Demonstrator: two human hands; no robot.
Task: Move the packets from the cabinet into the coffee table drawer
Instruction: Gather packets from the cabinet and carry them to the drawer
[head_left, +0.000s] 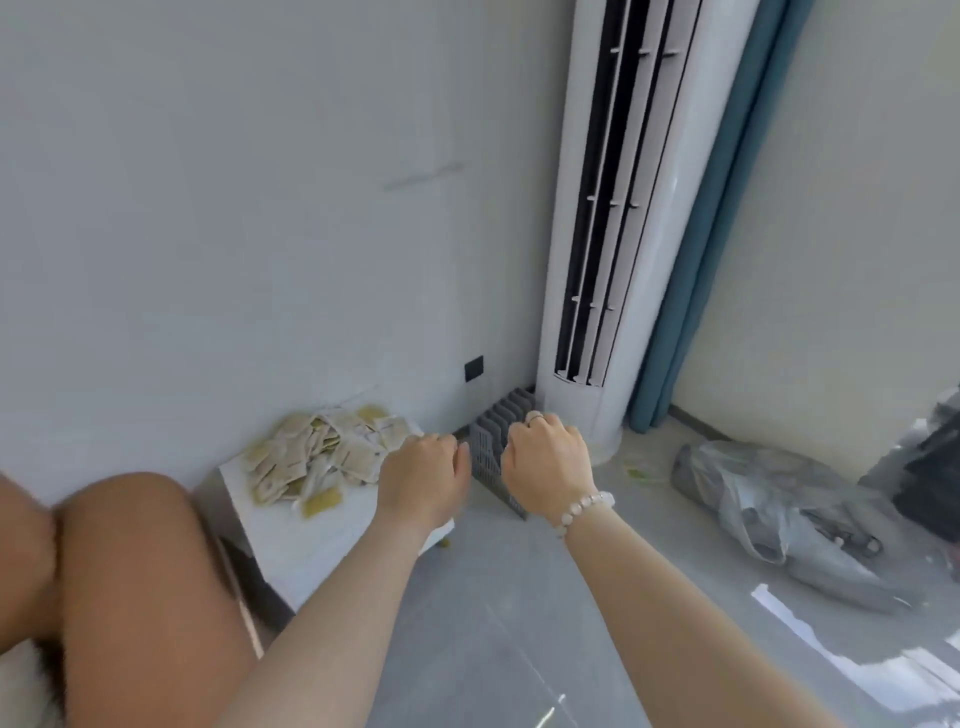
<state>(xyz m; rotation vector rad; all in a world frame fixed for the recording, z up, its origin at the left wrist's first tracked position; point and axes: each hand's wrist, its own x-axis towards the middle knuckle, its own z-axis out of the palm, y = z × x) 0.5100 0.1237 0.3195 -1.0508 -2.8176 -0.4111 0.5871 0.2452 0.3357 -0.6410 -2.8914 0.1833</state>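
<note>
Packets (318, 457): flat, square-ish sachets, pale cream & yellow-green, crinkled edges, heaped loose on top of the low white cabinet (332, 540), matte smooth top, boxy shape, set against the wall. One yellow-green packet lies at the heap's near edge.

Left hand (422, 475) is over the cabinet's right edge, just beside the heap; fingers curled under into a loose fist. Can't tell if its grip holds anything. Right hand (546, 465), w/ ring and pale bead bracelet (584, 512) at the wrist, is also curled shut, knuckles up, in front of a grey ribbed plastic rack (496, 441) standing on the floor; contents of that grip not visible either.

Behind: tall white cylindrical AC tower (618, 218) w/ dark vertical slats, teal curtain (727, 208), crumpled grey plastic bag (779, 514) on glossy grey floor tiles. Bare knee at lower left.
</note>
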